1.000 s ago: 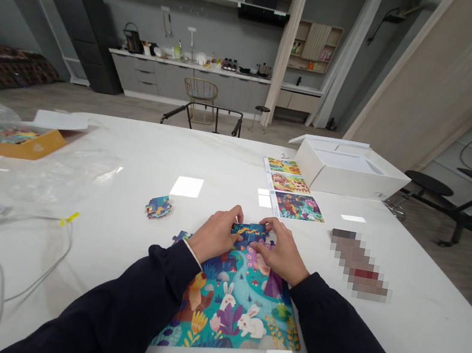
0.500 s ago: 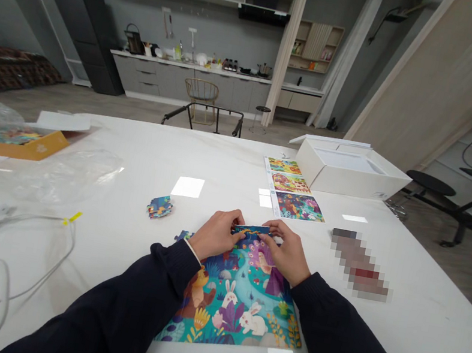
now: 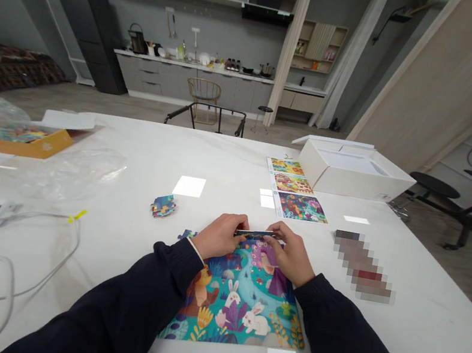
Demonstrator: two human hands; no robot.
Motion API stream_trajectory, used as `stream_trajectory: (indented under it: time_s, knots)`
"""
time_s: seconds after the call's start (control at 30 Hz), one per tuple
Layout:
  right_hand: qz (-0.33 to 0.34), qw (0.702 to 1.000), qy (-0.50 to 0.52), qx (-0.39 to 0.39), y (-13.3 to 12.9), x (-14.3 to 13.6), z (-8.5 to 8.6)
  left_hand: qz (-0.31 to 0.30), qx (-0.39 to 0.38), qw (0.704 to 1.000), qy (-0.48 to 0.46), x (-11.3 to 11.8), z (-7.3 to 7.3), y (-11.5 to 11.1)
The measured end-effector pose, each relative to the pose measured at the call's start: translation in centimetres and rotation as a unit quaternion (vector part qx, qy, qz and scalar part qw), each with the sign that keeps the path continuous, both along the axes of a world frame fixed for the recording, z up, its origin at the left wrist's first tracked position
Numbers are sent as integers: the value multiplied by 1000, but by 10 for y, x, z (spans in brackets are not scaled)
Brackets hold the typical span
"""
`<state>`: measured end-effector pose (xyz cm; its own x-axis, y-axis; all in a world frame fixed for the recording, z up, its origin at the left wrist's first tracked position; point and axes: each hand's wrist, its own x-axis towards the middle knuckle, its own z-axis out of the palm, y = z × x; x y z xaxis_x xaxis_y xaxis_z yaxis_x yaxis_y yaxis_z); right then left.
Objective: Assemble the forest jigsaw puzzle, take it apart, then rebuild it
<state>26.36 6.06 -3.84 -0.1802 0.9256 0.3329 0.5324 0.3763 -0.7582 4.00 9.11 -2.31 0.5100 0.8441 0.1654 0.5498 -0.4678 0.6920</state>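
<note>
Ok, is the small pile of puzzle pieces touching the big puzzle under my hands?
No, the pile sits apart, with bare white table between it and the puzzle.

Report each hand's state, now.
Left hand: closed, pinching the left end of a jigsaw strip.
Right hand: closed, pinching the jigsaw strip's right end.

We see 2 plain dark navy sleeves (image 3: 118,296), ending just behind the bare left hand (image 3: 219,237) and right hand (image 3: 294,255); 1 thin pale band (image 3: 196,250) edges the left sleeve.
</note>
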Motion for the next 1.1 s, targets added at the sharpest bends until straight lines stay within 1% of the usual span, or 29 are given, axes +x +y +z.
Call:
stream_trajectory:
  time_s: [0.13, 0.27, 0.37, 0.47, 0.63, 0.8, 0.83, 0.9, 0.97, 1.0, 1.03, 1.1]
  knots:
    - [-20, 1000, 19, -5, 0, -2, -1, 16, -16, 1000, -8, 0, 0, 0]
    - [-40, 999, 27, -7, -1, -2, 1, 18, -25, 999, -13, -1, 1, 1]
    - [-19, 999, 42, -11, 0, 0, 1, 18, -31, 999, -17, -1, 0, 1]
    - [0, 1000, 29, 0, 1, 1, 1, 20, -35, 999, -20, -1, -1, 1]
    - [-24, 1000, 14, 0, 0, 1, 1, 17, -38, 999, -22, -1, -2, 1]
    - [13, 998, -38, 46, -3, 5, 5, 18, -41, 999, -20, -1, -2, 2]
    - [7, 997, -42, 56, -3, 7, 5, 18, -41, 999, -19, -1, -1, 2]
    - [-25, 997, -32, 73, -3, 9, 7, 20, -40, 999, -17, -1, 0, 2]
    - [-56, 995, -3, 78, -3, 11, 8, 20, -39, 999, -18, -1, 0, 2]
    - [-58, 996, 14, 73, -4, 10, 10, 19, -39, 999, -20, -1, 0, 2]
    - [-45, 997, 29, 60, -4, 9, 12, 18, -40, 999, -22, -1, 0, 2]
    - [17, 999, 50, 10, -8, 5, 16, 15, -42, 999, -27, -1, 0, 2]
